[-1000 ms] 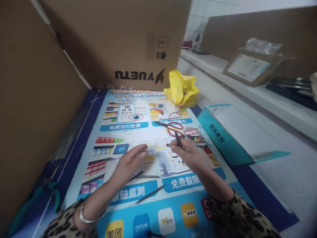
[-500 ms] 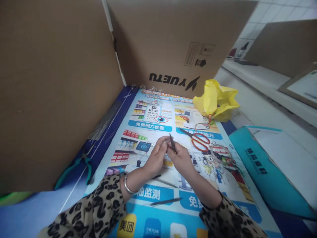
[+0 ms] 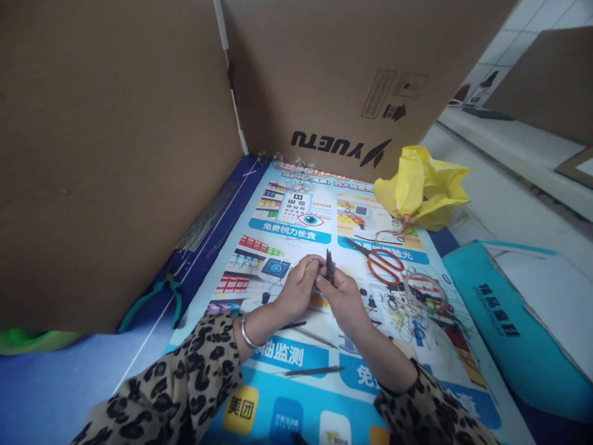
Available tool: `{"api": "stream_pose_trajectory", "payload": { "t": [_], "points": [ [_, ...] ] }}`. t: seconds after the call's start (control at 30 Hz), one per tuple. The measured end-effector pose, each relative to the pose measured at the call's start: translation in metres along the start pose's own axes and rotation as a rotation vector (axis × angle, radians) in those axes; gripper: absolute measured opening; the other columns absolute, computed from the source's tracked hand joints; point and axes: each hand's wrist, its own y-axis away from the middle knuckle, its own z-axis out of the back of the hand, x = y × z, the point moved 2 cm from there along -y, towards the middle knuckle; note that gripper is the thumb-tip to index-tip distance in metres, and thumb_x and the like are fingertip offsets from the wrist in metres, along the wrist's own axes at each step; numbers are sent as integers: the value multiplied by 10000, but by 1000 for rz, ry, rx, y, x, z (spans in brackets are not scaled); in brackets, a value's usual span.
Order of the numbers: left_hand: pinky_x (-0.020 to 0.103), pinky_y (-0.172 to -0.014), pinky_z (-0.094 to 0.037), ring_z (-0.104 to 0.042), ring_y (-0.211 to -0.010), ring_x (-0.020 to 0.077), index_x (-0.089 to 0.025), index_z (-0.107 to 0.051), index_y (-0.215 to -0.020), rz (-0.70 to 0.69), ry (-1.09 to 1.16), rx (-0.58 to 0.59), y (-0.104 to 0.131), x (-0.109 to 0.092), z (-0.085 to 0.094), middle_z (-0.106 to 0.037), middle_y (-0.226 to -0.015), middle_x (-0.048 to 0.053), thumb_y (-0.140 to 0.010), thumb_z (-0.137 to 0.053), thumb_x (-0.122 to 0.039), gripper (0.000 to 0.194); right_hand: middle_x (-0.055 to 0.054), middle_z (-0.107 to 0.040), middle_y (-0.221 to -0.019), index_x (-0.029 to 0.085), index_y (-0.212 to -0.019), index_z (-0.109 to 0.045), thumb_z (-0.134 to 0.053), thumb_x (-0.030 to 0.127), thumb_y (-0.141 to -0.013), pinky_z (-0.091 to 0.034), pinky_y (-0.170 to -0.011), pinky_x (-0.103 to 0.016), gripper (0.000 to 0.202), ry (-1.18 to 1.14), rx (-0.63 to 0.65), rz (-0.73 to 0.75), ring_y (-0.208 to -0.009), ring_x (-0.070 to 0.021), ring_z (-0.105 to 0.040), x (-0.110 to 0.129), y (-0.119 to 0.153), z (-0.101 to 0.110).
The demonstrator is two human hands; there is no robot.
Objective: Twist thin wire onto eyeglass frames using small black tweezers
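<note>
Above the printed poster (image 3: 296, 247), both of my hands meet at the middle. My right hand (image 3: 343, 295) is closed around a small dark pointed tool (image 3: 330, 266), whose tip stands up past the fingers. Fingers pinched, my left hand (image 3: 299, 287) touches the right fingertips; what it holds is too small to name. Red-handled scissors (image 3: 382, 262) lie to the right of the hands, beside a clear ring (image 3: 425, 292) and tangled wires. Thin dark sticks (image 3: 315, 371) rest on the poster below my hands.
Cardboard panels (image 3: 324, 74) stand at the back and left. Teal-handled pliers (image 3: 155, 300) lie at the left, near a bundle of thin wires (image 3: 208, 216). A yellow paper piece (image 3: 419, 188) sits at the back right, and a teal box (image 3: 504, 321) at the right.
The whole view has shifted, so most things appear further right. The dark tool in my right hand now points more upright. My hands are still together.
</note>
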Motion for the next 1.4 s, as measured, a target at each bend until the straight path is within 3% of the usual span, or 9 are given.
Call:
{"api": "stream_pose_trajectory", "payload": {
  "t": [0.1, 0.23, 0.4, 0.63, 1.2, 1.4],
  "points": [
    [303, -840, -410, -558, -864, 165, -185, -578, -867, 64, 39, -37, -2, 5, 1, -615, -877, 33, -864, -396, -416, 295, -31, -627, -894, 207, -920, -589, -551, 427, -760, -433, -835, -352, 274, -21, 52, -10, -851, -190, -561, 2, 2, -2],
    [309, -756, -458, -586, -798, 156, -189, -536, -855, 175, 311, -52, -6, 10, 4, -623, -859, 29, -836, -450, -435, 262, -39, -631, -922, 210, -982, -583, -521, 442, -788, -442, -794, -327, 309, -58, 52, -7, -848, -180, -563, 8, 7, -2],
    [327, -826, -450, -603, -878, 155, -183, -519, -876, 155, 505, -63, -9, 1, 10, -636, -933, 62, -840, -468, -431, 256, -23, -630, -811, 223, -1006, -552, -466, 483, -815, -453, -669, -293, 334, -179, 73, -115, -712, -148, -578, 12, 14, -3],
    [364, -908, -405, -594, -979, 193, -168, -536, -940, 104, 479, -60, -8, -8, 10, -639, -978, 90, -847, -462, -436, 294, -1, -590, -618, 177, -779, -519, -494, 567, -755, -427, -495, -261, 391, -153, 259, -330, -523, -132, -571, 17, 25, -14],
    [374, -871, -450, -611, -962, 209, -159, -549, -953, 43, 236, -36, -4, -6, 11, -638, -1013, 103, -872, -431, -380, 263, 34, -534, -546, 182, -701, -458, -459, 573, -771, -392, -414, -215, 397, -82, 236, -307, -438, -90, -513, 7, 19, -10],
    [330, -839, -456, -612, -916, 179, -181, -575, -967, -2, 35, -46, -3, -5, 12, -632, -999, 75, -890, -390, -368, 274, 37, -536, -549, 183, -707, -446, -447, 588, -768, -407, -411, -218, 409, -24, 221, -332, -437, -94, -518, 0, 17, -9]
  ]
}}
